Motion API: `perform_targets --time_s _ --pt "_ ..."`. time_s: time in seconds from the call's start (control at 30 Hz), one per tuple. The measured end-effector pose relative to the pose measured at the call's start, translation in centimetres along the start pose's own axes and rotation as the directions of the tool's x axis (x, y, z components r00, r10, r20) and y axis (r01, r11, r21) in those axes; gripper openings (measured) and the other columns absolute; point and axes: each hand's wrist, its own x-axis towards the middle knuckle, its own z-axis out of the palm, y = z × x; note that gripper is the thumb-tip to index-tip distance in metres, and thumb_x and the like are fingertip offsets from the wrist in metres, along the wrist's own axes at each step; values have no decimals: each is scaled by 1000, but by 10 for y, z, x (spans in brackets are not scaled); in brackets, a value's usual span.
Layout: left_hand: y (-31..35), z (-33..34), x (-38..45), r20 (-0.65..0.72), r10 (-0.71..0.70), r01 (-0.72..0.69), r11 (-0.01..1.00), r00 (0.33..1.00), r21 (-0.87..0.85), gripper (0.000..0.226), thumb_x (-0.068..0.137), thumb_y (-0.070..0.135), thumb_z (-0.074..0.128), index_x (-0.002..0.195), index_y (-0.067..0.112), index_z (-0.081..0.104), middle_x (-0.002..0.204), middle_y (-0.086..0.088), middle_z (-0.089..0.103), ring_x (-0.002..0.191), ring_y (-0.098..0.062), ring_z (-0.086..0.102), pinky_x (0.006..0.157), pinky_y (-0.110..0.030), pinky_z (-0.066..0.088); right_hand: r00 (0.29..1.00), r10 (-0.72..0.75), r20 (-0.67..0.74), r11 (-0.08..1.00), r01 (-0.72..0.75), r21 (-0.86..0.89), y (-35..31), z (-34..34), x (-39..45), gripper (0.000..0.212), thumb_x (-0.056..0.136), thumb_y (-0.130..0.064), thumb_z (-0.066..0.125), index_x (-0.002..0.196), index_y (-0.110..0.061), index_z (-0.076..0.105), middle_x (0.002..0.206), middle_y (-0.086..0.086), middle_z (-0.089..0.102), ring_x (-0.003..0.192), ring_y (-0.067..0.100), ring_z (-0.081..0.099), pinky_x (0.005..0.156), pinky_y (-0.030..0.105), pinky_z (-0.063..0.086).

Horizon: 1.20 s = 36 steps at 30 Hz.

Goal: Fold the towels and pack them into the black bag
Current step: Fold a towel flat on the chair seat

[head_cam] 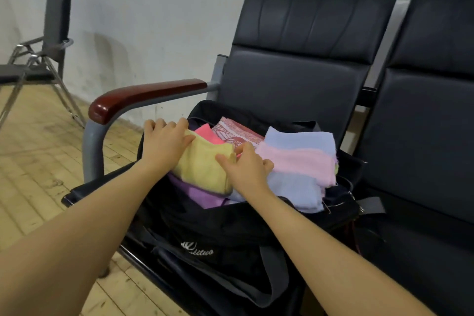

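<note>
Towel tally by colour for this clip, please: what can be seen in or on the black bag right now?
Yellow towel: 1
Bright pink towel: 1
Red patterned towel: 1
Purple towel: 1
Blue-and-pink striped towel: 1
Total: 5 visible; any deeper in the black bag are hidden.

The black bag point(230, 226) is parked on the padded black seat point(84, 188) of a waiting-room bench with a red-brown armrest point(143, 96), its strap hanging off the front edge. The bench is set on a pale wooden floor point(38, 161).
</note>
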Motion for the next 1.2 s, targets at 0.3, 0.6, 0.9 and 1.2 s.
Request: perform_targets --time_s 0.3,0.6,0.9,1.2 --pt "7 8 -17 -276 209 -216 976 938 4 31 87 35 49 96 10 65 95 -11 63 85 -33 60 76 -41 36 997 -70 -21 933 58 -355 21 27 -10 39 91 -53 49 107 -19 57 118 2 49 112 25 37 94 39 22" --pt "9 11 -38 434 144 -113 989 890 -96 52 101 50 13 152 39 11 161 4 0 146 -31 -12 116 -44 -11 924 -277 265 700 383 -603 24 7 5 58 100 -47 35 152 -30 15 162 -3 0 148 21 -3 115 51 0" --pt "10 5 -38 513 159 -158 986 844 -46 53 101 49 13 152 36 7 161 2 0 147 -28 -10 117 -44 -8 883 -73 463 636 399 -660 39 9 9 56 101 -51 15 153 -33 10 162 -3 0 148 18 -5 114 54 -10" --pt "78 -64 -50 270 239 -186 960 933 -209 49 101 35 37 148 23 31 156 0 27 143 -19 23 113 -33 15 949 -190 251 768 303 -565 51 -80 -39 45 100 -47 34 141 -30 41 152 -5 34 140 17 25 110 42 4"
